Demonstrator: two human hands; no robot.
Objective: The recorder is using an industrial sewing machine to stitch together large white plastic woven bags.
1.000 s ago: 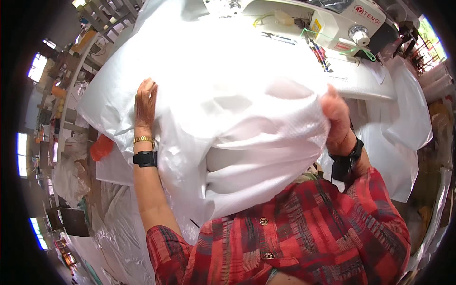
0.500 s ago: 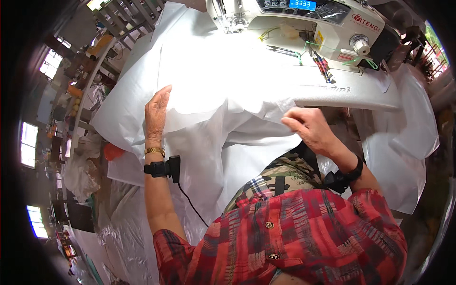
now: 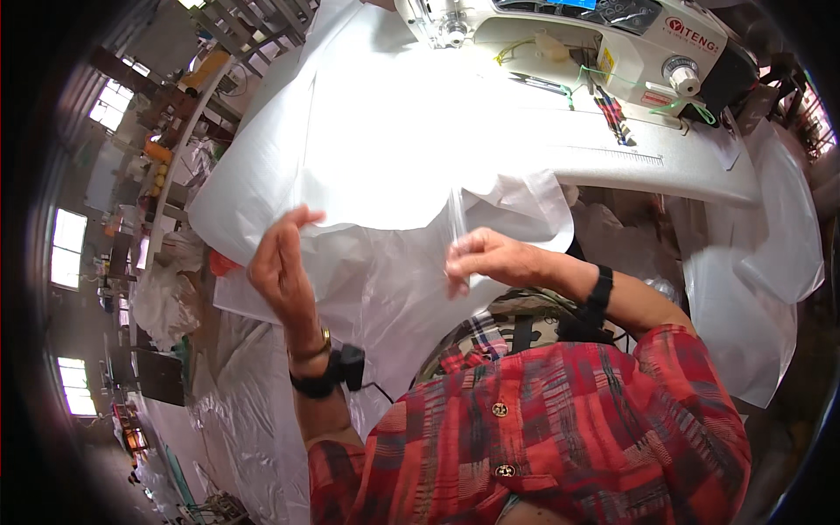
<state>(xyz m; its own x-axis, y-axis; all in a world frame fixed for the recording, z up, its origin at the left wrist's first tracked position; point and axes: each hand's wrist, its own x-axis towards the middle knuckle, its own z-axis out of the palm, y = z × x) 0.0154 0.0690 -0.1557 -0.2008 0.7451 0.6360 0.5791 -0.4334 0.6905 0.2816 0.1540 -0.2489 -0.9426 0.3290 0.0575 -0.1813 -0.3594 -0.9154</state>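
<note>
A large white sheet (image 3: 372,249), thin and slightly glossy, is spread over the sewing table and hangs down over its front edge. My left hand (image 3: 284,261) is near the hanging part on the left, fingers stretched out and holding nothing that I can see. To the right, my right hand (image 3: 492,259) has its fingers curled together in front of my lap, slightly blurred. A narrow upright fold of the sheet runs down into these fingers. The white sewing machine (image 3: 604,39) stands at the far side, its needle area beyond the sheet.
Several pens (image 3: 610,114) and a slim metal tool (image 3: 538,83) lie under the machine arm, with green thread beside them. A ruler scale (image 3: 612,154) runs along the table's front. More white sheeting (image 3: 744,289) hangs at the right. Plastic bundles (image 3: 166,306) lie at the left.
My right hand has moved left and down, drawing a fold of the sheet along. My left hand has come nearer to me and off the tabletop. The view has shifted slightly.
</note>
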